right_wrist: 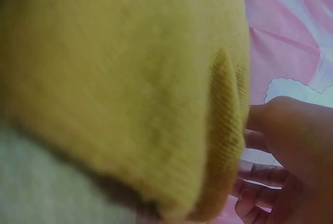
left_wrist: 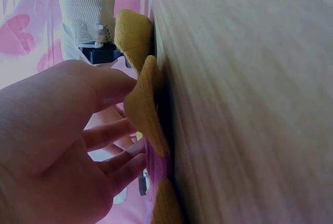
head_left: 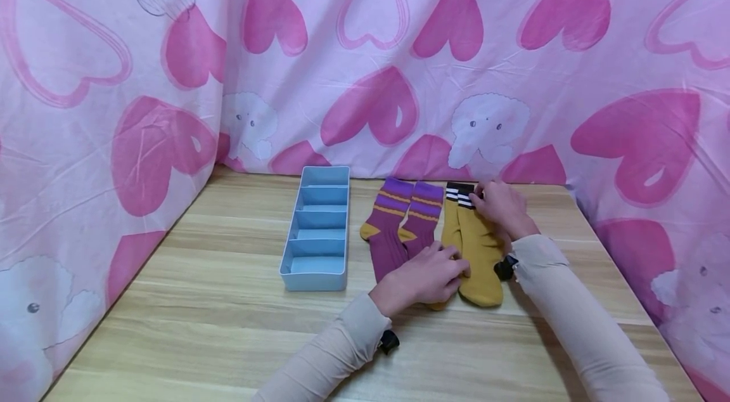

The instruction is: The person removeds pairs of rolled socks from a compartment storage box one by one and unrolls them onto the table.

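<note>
A pair of mustard-yellow socks (head_left: 481,269) with black-and-white striped cuffs lies flat, one partly over the other. My right hand (head_left: 502,205) pinches the cuff end; in the right wrist view, yellow fabric hides part of its fingers (right_wrist: 263,174). A pair of maroon socks (head_left: 390,250) with purple cuffs and yellow stripes, heels and toes lies to the left. Across their lower part reaches my left hand (head_left: 424,275), its fingertips touching the yellow socks. In the left wrist view, its thumb is against a yellow toe (left_wrist: 143,99) and its fingers are loosely extended.
A blue-grey box (head_left: 313,281) with several compartments in a row stands left of the socks. Pink heart-patterned cloth (head_left: 365,40) hangs around the back and sides of the wooden table (head_left: 217,300). A black wrist device (head_left: 390,342) sits under the left sleeve.
</note>
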Motion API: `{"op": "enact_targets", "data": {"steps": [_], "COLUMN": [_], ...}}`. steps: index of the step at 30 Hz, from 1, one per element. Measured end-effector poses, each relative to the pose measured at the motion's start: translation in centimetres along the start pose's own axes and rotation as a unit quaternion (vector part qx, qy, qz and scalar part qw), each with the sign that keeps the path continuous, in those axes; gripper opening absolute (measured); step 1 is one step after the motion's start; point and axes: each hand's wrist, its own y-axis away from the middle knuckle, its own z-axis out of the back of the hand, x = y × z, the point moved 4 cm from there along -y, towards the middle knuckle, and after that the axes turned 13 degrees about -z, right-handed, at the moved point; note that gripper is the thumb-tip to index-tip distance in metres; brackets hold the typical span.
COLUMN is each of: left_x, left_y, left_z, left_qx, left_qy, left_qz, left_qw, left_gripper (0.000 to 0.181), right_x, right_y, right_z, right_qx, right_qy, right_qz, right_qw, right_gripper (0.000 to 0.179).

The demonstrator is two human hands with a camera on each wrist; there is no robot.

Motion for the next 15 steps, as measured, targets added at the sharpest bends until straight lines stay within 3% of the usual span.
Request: {"op": "enact_targets", "data": {"steps": [7, 15], "left_x": [0.7, 1.7], "left_y": [-0.2, -0.4], "left_z": [0.0, 0.1], "left_qx": [-0.022, -0.061], "left_qy": [0.003, 0.012], "left_qz": [-0.014, -0.012], "left_qw": [0.9997, 0.9980], "left_gripper": [0.024, 0.024], "right_x": [0.1, -0.1], "right_y": [0.9, 3.2], "right_z": [0.1, 0.7], "right_qx": [0.019, 0.039], "right_qy": [-0.007, -0.036], "right_qz": [0.003, 0.023], "right_qw": [0.9998, 0.9983], "right_gripper": [0.029, 0.048]}}
